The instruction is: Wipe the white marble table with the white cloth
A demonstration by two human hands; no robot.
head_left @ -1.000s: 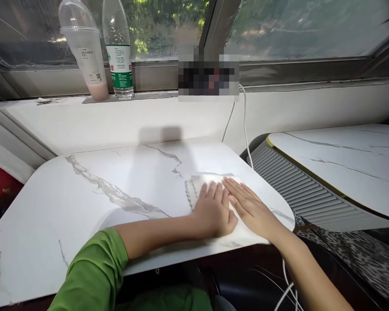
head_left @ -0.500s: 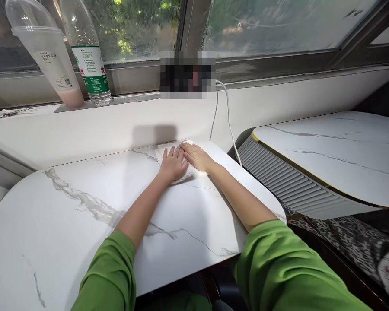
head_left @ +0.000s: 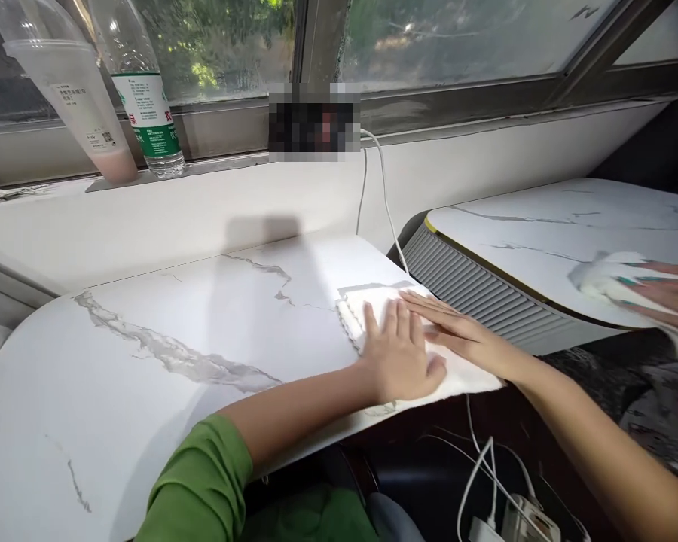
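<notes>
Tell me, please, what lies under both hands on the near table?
A white cloth lies under the left hand and right hand; its middle and the table beneath are hidden.

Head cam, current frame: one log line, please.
left hand: flat, open, on white cloth | right hand: flat, open, same cloth | white cloth: right edge of marble table | another person's hand: second cloth on neighbouring table

L hand (head_left: 400, 360) & R hand (head_left: 462, 336) flat on cloth (head_left: 368, 304), table (head_left: 203, 301) edge.
</notes>
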